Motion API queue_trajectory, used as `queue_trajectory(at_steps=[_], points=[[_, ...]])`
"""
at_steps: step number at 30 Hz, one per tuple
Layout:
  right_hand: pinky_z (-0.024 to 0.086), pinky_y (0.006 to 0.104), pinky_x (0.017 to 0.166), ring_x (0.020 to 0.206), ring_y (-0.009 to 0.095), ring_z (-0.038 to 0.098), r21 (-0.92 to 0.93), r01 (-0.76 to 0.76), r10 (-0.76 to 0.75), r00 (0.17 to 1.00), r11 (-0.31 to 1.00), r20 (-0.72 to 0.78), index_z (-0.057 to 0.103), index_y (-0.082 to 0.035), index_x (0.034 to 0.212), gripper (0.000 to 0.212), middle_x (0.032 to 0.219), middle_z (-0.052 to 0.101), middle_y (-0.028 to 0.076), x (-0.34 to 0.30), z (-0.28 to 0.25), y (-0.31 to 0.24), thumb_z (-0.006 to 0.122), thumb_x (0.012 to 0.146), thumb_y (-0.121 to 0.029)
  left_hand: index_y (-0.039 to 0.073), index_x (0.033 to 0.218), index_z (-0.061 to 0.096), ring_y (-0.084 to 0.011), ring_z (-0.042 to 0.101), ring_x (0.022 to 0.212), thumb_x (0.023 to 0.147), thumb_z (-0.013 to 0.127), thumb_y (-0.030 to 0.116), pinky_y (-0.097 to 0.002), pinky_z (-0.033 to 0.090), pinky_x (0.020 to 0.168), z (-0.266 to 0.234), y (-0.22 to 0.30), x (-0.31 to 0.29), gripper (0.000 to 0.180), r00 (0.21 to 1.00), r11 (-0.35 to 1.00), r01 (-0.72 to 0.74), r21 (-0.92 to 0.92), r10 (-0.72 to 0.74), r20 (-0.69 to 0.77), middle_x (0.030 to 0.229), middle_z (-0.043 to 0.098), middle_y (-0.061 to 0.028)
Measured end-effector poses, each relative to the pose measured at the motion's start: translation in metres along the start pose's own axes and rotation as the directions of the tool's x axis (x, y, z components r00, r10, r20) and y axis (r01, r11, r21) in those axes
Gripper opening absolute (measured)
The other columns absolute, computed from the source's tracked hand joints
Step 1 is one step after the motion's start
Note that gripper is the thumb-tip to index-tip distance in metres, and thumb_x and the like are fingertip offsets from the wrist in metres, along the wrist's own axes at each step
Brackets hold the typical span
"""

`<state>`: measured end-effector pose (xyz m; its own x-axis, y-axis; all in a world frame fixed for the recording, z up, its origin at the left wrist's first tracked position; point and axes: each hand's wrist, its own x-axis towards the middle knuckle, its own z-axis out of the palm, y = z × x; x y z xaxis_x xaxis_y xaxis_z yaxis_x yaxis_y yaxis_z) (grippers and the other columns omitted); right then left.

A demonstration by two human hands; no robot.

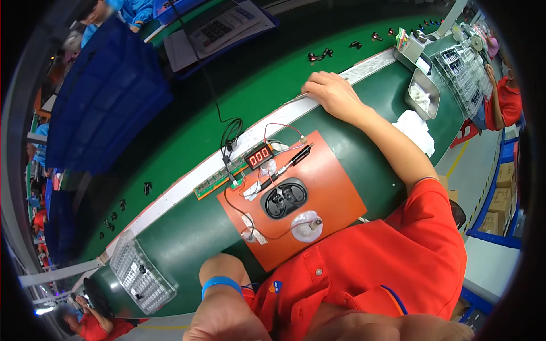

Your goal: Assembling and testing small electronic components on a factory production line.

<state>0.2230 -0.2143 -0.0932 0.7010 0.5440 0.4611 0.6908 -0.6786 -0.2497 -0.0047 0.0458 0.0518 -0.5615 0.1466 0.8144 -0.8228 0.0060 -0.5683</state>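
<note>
Between pieces: right hand [333,94] resting flat and empty, fingers loosely spread, on the white conveyor rail [273,122], left hand [219,321] low at the frame edge, grip unclear, black fixture [284,199] idle on the orange mat [318,187]; likely next, fetching a part.

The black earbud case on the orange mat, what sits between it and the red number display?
In the head view, between the black earbud case and the red number display lie a black probe pen, taped wires and a white taped patch on the orange mat.
</note>
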Motion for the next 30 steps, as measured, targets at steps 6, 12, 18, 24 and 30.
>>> queue_trajectory(at_steps=[6, 12, 18, 24, 30], points=[[0.044, 0.0361, 0.078, 0.088, 0.023, 0.058, 0.013, 0.088, -0.088, 0.996, 0.996, 0.033, 0.066, -0.011, 0.091, 0.005, 0.090, 0.059, 0.003, 0.014, 0.022, 0.021, 0.063, 0.088, -0.012, 0.006, 0.084, 0.060, -0.0180, 0.064, 0.074, 0.093, 0.062, 0.029, -0.0385, 0.055, 0.071, -0.018, -0.021, -0.019, 0.025, 0.994, 0.956, 0.078, 0.282, -0.095, 0.046, 0.082, 0.066, -0.0040], [0.041, 0.0341, 0.074, 0.085, 0.021, 0.057, -0.037, 0.114, -0.112, 0.992, 0.993, 0.050, 0.066, -0.011, 0.090, 0.006, 0.088, 0.058, 0.003, 0.016, 0.009, 0.031, 0.062, 0.086, -0.010, 0.003, 0.086, 0.060, -0.0179, 0.063, 0.074, 0.093, 0.062, 0.027, -0.0388, 0.053, 0.070, -0.020, -0.020, -0.032, 0.025, 0.977, 0.969, 0.214, 0.121, -0.215, 0.001, 0.083, 0.066, -0.0052], [0.041, 0.0334, 0.074, 0.085, 0.021, 0.058, -0.152, 0.160, -0.148, 0.985, 0.975, 0.088, 0.066, -0.013, 0.091, 0.013, 0.089, 0.058, 0.002, 0.015, -0.005, 0.040, 0.062, 0.080, -0.006, 0.002, 0.083, 0.059, -0.0172, 0.063, 0.073, 0.093, 0.062, 0.023, -0.0387, 0.051, 0.069, -0.015, -0.019, -0.038, 0.023, 0.972, 0.974, 0.225, 0.010, -0.223, -0.076, 0.081, 0.065, -0.0041], [0.042, 0.0333, 0.075, 0.086, 0.021, 0.058, -0.143, 0.160, -0.150, 0.986, 0.977, 0.075, 0.066, -0.014, 0.093, 0.019, 0.091, 0.058, 0.002, 0.011, -0.003, 0.045, 0.060, 0.078, -0.004, 0.004, 0.080, 0.059, -0.0170, 0.063, 0.073, 0.093, 0.061, 0.023, -0.0393, 0.051, 0.070, -0.010, -0.018, -0.042, 0.023, 0.960, 0.965, 0.252, -0.073, -0.259, -0.110, 0.078, 0.064, -0.0032], [0.042, 0.0335, 0.075, 0.087, 0.021, 0.058, -0.150, 0.143, -0.135, 0.989, 0.978, 0.063, 0.066, -0.014, 0.093, 0.019, 0.091, 0.058, 0.003, 0.006, -0.005, 0.054, 0.060, 0.078, -0.003, 0.005, 0.078, 0.058, -0.0167, 0.061, 0.071, 0.093, 0.061, 0.025, -0.0380, 0.050, 0.069, -0.012, -0.021, -0.047, 0.025, 0.965, 0.965, 0.226, -0.133, -0.240, -0.108, 0.075, 0.062, -0.0026]])
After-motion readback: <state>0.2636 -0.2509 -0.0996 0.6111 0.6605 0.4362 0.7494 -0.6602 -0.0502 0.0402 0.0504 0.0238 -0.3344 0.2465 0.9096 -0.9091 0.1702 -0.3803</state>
